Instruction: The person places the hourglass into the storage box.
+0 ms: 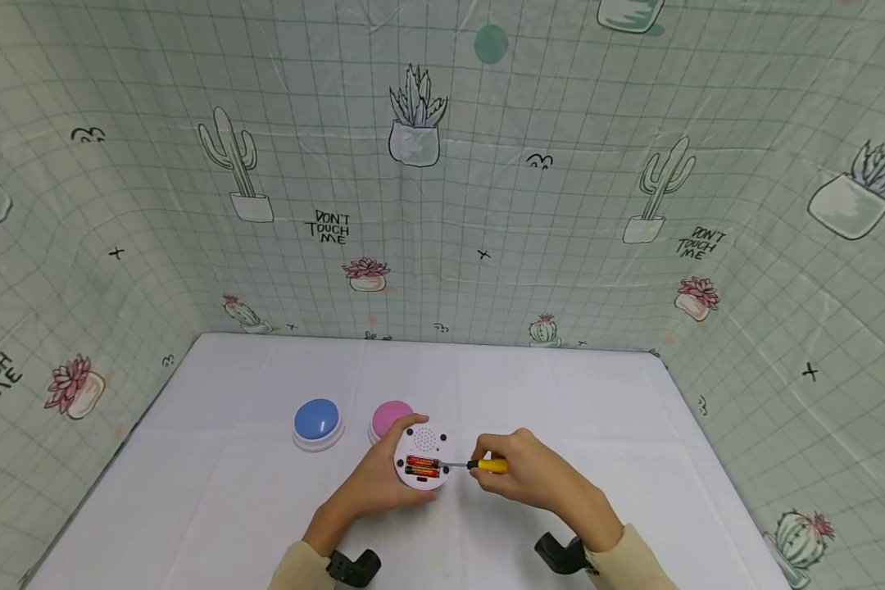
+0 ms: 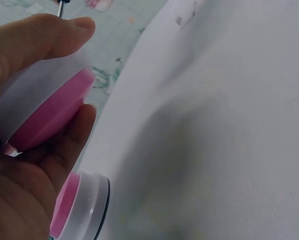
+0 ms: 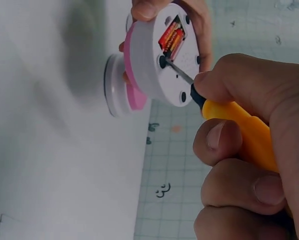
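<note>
My left hand (image 1: pixel 379 475) grips a round white and pink push-button (image 2: pixel 52 102) by its rim, raised off the table. Its underside faces me, with two red batteries (image 1: pixel 422 466) in an uncovered compartment, speaker holes and several dark round feet. In my right hand (image 1: pixel 524 467) is a screwdriver (image 3: pixel 239 125) with a yellow and black handle, held between thumb and fingers. The metal shaft points left, and its tip is right at a dark foot (image 3: pixel 162 61) beside the batteries in the right wrist view.
A blue push-button (image 1: pixel 317 419) on a white base stands to the left on the white-covered table (image 1: pixel 560 393). Behind my left hand stands another pink push-button (image 1: pixel 391 414), partly hidden. Hanging cloth (image 1: pixel 442 197) printed with cacti surrounds the table at the back and sides.
</note>
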The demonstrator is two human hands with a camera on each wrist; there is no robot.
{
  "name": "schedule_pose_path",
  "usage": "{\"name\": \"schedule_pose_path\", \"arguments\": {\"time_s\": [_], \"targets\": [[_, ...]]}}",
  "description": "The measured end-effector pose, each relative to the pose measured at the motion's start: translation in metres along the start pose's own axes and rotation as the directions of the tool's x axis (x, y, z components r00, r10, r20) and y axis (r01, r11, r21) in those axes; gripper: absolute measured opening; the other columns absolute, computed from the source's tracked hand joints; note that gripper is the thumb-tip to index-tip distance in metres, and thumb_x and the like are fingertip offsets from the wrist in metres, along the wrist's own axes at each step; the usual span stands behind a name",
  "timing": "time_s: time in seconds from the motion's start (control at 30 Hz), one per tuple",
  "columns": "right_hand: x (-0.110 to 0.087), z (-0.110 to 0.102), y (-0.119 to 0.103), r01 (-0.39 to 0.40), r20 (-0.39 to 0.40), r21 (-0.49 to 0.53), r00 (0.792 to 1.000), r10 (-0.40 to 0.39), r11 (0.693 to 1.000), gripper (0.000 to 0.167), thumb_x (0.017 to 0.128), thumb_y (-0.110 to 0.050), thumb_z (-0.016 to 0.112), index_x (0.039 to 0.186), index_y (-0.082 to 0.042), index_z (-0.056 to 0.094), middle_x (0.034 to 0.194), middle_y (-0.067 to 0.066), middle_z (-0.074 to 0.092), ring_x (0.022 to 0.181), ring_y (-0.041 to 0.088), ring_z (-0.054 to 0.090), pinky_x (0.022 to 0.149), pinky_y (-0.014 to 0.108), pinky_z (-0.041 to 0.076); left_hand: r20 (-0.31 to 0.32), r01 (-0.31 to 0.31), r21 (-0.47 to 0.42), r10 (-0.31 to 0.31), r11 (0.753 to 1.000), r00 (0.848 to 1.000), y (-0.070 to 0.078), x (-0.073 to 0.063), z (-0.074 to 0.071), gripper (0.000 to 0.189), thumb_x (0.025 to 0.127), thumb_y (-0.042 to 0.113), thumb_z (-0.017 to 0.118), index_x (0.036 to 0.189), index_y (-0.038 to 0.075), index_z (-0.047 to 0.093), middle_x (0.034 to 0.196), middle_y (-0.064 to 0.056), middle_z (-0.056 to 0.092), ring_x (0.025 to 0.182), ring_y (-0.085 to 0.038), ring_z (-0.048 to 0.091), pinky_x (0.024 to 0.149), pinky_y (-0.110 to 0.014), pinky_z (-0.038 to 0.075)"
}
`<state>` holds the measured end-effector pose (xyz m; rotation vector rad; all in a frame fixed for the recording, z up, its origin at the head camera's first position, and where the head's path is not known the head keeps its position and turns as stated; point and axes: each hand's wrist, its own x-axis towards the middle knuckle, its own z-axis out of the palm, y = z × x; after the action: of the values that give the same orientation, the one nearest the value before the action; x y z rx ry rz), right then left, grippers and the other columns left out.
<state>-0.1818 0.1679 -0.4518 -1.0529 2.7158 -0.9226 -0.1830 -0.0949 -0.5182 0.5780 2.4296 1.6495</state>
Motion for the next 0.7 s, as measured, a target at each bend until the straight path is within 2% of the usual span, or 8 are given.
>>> {"name": "schedule_pose_path", "arguments": {"time_s": [0.23,0.43,0.7], "targets": [[0.005,-0.003,-0.004,0.005,0.012,-0.056,1.000,-0.004,0.998,0.005,0.091,-0.015,0.076,0.092,-0.012,0.072,0.079,-0.001,0.074,0.059,-0.003,0.049,0.054,0.016,0.047,0.000,-0.015,-0.052,0.015,0.999,1.000,0.003,0.001,-0.001,0.103,0.069,0.010,0.095,0.153,0.018,0.036,0.138,-0.014,0.054,0.114,-0.026,0.058,0.091,-0.024,0.053],[0.005,-0.001,0.000,-0.006,0.001,0.004,1.000,0.006,1.000,0.006,0.090,-0.015,0.078,0.090,-0.013,0.072,0.079,-0.003,0.073,0.060,-0.002,0.050,0.055,0.017,0.048,-0.005,-0.007,-0.075,0.006,0.997,1.000,0.001,0.000,-0.001,0.103,0.069,0.009,0.095,0.153,0.016,0.035,0.138,-0.014,0.054,0.115,-0.026,0.057,0.093,-0.024,0.053],[0.004,0.005,0.011,0.028,-0.046,0.085,0.999,-0.024,0.996,0.007,0.090,-0.017,0.079,0.089,-0.014,0.074,0.076,-0.005,0.072,0.060,-0.005,0.050,0.054,0.018,0.048,0.001,0.008,-0.097,-0.008,0.995,1.000,0.000,0.000,-0.003,0.101,0.071,0.010,0.094,0.153,0.015,0.036,0.140,-0.014,0.053,0.119,-0.029,0.056,0.093,-0.020,0.052]]}}
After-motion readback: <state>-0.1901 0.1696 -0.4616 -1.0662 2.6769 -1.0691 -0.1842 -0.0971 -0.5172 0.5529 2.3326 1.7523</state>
